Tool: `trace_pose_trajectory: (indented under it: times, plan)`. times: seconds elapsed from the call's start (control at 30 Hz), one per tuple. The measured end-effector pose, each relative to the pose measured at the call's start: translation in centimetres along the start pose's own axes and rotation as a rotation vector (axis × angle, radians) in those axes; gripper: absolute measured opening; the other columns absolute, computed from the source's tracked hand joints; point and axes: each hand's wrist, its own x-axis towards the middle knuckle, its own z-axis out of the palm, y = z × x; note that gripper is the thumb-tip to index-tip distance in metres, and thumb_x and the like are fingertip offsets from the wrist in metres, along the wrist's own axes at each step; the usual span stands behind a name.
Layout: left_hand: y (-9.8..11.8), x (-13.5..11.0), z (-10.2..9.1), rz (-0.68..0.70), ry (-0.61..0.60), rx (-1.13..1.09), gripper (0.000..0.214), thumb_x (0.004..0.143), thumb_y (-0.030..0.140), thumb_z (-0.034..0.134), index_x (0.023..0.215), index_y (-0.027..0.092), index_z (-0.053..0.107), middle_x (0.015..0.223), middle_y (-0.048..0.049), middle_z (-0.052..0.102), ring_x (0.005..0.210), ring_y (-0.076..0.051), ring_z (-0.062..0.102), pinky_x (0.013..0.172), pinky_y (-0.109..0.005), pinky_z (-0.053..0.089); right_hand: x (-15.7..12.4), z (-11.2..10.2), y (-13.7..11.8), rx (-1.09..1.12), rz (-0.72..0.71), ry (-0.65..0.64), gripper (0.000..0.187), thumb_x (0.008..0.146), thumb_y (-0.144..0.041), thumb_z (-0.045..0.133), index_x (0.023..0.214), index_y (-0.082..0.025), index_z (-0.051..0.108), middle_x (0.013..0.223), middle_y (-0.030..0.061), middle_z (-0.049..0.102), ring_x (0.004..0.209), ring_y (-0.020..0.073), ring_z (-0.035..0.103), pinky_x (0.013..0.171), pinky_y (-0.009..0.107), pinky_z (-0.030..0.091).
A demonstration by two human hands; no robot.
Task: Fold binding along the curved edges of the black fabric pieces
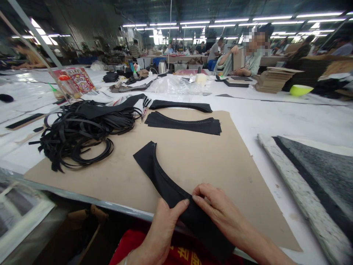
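Black curved fabric piece [156, 171], flat on brown cardboard sheet [198, 158] at near worktop [275, 121] edge, pinched between thumb and fingers of left hand [162, 230] and right hand [220, 213]; probably best smoothed outward, edges kept aligned.

A matt black fabric piece [154, 165] lies on a smooth brown cardboard sheet [193, 158]. Beside it, a speckled stone slab [292, 173] looks rough.

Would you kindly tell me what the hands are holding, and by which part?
The curved black piece, by its near end: the left hand pinches it there, and the right hand lies on top, its grip unclear.
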Motion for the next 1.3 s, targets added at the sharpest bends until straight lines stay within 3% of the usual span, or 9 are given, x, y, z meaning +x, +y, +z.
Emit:
trace_pose_trajectory:
  times: [0.23, 0.4, 0.53, 0.8, 1.1, 1.3]
  plan:
    - [0.0, -0.2, 0.0, 0.023, -0.050, 0.009, 0.055, 0.075, 0.021, 0.071, 0.127, 0.015, 0.057, 0.115, -0.0088, 0.068, 0.108, -0.026, 0.062, 0.096, -0.035, 0.048, -0.2, 0.4, 0.3, 0.042, 0.033, -0.012, 0.017, 0.095, -0.032, 0.046, 0.085, -0.023, 0.056, 0.088, -0.0011, 0.061, 0.088, 0.0179, 0.053, 0.082, 0.033, 0.035]
    - [0.1, 0.0, 0.0, -0.011, -0.012, 0.040, 0.051, 0.073, 0.024, 0.073, 0.122, 0.013, 0.060, 0.105, -0.0083, 0.072, 0.104, -0.027, 0.064, 0.094, -0.036, 0.048, 0.0, 0.0, 0.4, 0.075, 0.023, -0.037, 0.020, 0.096, -0.035, 0.045, 0.087, -0.022, 0.058, 0.088, -0.0007, 0.062, 0.088, 0.0177, 0.054, 0.080, 0.031, 0.038]
    - [0.2, 0.1, -0.2, -0.003, 0.025, 0.051, 0.046, 0.071, 0.026, 0.075, 0.114, 0.013, 0.064, 0.100, -0.0084, 0.073, 0.101, -0.027, 0.065, 0.094, -0.038, 0.048, 0.0, -0.2, 0.3, 0.101, -0.045, -0.003, 0.013, 0.094, -0.026, 0.048, 0.089, -0.023, 0.059, 0.089, -0.0016, 0.064, 0.085, 0.0157, 0.057, 0.077, 0.029, 0.041]
    - [0.2, 0.1, -0.1, 0.033, 0.001, 0.062, 0.043, 0.072, 0.025, 0.074, 0.112, 0.012, 0.065, 0.104, -0.0098, 0.072, 0.103, -0.028, 0.064, 0.093, -0.038, 0.049, -0.7, 0.3, 0.0, -0.124, -0.229, 0.258, 0.019, 0.089, -0.010, 0.053, 0.097, -0.025, 0.059, 0.096, -0.0009, 0.064, 0.092, 0.0162, 0.057, 0.083, 0.032, 0.039]
    - [-0.2, 0.8, -0.4, 0.108, -0.054, 0.206, 0.032, 0.075, 0.026, 0.069, 0.103, 0.009, 0.068, 0.104, -0.0113, 0.072, 0.099, -0.027, 0.064, 0.088, -0.035, 0.051, -0.4, 0.9, -0.5, -0.467, -0.448, 0.401, 0.020, 0.090, -0.008, 0.047, 0.083, -0.020, 0.061, 0.079, 0.0018, 0.058, 0.076, 0.0185, 0.051, 0.085, 0.039, 0.032]
    - [-0.7, 0.9, -0.8, 0.153, -0.022, 0.362, 0.026, 0.077, 0.028, 0.068, 0.095, 0.010, 0.071, 0.093, -0.0092, 0.073, 0.091, -0.027, 0.066, 0.085, -0.034, 0.053, -0.4, 1.5, -0.8, -0.594, -0.490, 0.433, 0.025, 0.087, -0.005, 0.043, 0.074, -0.019, 0.059, 0.073, 0.0019, 0.056, 0.070, 0.0170, 0.049, 0.090, 0.042, 0.031]
